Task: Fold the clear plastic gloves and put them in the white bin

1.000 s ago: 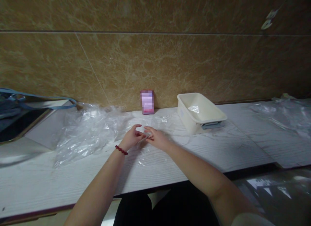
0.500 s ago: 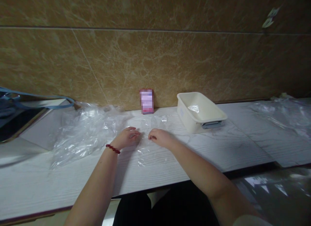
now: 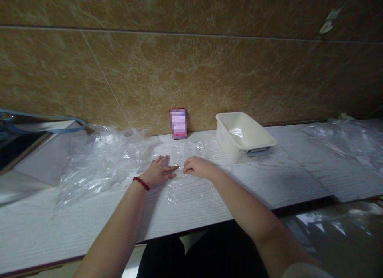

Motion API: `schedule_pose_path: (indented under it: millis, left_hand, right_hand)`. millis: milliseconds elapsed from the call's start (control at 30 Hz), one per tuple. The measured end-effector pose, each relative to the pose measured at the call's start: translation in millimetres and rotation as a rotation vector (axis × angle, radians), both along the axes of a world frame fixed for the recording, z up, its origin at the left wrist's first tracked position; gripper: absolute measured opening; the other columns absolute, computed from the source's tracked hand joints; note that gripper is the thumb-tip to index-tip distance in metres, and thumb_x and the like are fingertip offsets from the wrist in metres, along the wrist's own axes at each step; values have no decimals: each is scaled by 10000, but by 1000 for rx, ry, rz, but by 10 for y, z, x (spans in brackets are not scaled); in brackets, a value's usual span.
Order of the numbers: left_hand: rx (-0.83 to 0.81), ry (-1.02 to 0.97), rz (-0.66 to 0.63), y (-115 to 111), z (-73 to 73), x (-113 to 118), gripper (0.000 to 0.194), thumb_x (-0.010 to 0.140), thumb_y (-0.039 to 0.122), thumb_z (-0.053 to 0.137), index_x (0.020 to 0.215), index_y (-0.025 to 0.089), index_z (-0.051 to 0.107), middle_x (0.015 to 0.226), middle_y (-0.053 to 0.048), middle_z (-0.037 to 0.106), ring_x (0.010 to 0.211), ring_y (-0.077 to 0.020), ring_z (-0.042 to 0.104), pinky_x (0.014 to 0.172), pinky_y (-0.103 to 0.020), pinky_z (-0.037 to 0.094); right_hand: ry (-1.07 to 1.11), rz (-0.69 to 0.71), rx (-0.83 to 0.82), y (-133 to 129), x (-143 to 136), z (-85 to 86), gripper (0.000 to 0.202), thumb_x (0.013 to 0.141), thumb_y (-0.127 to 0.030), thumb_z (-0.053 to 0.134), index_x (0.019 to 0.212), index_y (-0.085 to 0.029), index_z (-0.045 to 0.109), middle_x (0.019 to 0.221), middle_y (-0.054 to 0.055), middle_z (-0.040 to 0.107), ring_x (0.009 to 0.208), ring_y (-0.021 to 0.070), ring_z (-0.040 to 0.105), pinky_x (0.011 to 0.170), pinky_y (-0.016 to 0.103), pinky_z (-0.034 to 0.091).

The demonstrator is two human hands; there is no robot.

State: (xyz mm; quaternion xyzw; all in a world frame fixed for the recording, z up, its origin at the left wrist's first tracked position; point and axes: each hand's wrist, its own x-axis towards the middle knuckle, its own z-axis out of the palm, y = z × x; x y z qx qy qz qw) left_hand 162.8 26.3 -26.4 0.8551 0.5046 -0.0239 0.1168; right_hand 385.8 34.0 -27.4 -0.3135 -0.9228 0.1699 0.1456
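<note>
A thin clear plastic bag (image 3: 179, 190) lies flat on the white wood-grain table (image 3: 113, 226) in front of me. My left hand (image 3: 160, 172), with a red bead bracelet at the wrist, rests at the bag's left side, fingers spread and the index finger stretched toward the other hand. Over the middle of the bag, my right hand (image 3: 197, 167) has its fingers curled and fingertips pinched together on the film. The bag's exact outline is hard to see against the table.
A heap of clear plastic bags (image 3: 101, 162) lies left. A phone (image 3: 178, 124) with a blurred screen leans against the wall. A cream bin (image 3: 227, 144) holding a small clear packet (image 3: 236, 133) stands right. More plastic film (image 3: 350, 138) lies far right; a white box (image 3: 44, 150) stands far left.
My left hand's fingers have spread and flattened, with the index finger reaching further right. My right hand stays nearly in place, fingers still curled. The view has shifted slightly.
</note>
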Motion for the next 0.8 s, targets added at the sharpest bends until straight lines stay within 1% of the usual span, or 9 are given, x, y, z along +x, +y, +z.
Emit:
schedule_pose_path:
  millis: [233, 467, 633, 800]
  left_hand:
    - [-67, 43, 4, 22, 9, -26, 620, 672, 689, 341, 1215, 395, 387, 1419, -26, 144, 1263, -363, 80, 967, -541, 127]
    - [-85, 75, -6, 22, 21, -21, 684, 627, 726, 349, 1227, 399, 366, 1427, -37, 96, 1258, -388, 47, 972, -538, 104]
    - [-84, 52, -19, 25, 14, -43, 694, 620, 725, 363, 1232, 397, 358, 1427, -47, 86, 1257, -391, 39, 966, -548, 103]
    - [-34, -16, -51, 42, -13, -83, 693, 629, 710, 378, 1231, 367, 378, 1425, -55, 97, 1263, -374, 38, 961, -548, 126]
  right_hand:
    - [-6, -47, -12, 4, 19, 27, 221, 725, -75, 515, 824, -184, 679, 910, 45, 596, 845, 131, 536, 800, 233, 382]
    - [-17, -76, -5, -5, 29, 36, 239, 736, -77, 500, 840, -194, 680, 929, 45, 590, 861, 128, 530, 820, 234, 374]
    - [-52, -143, 7, -10, 59, 70, 249, 737, -77, 494, 837, -202, 684, 985, 52, 580, 890, 138, 522, 838, 249, 364]
    - [-31, -167, 16, 1, 73, 103, 246, 748, -84, 493, 869, -198, 675, 934, 41, 591, 865, 124, 523, 824, 232, 366]
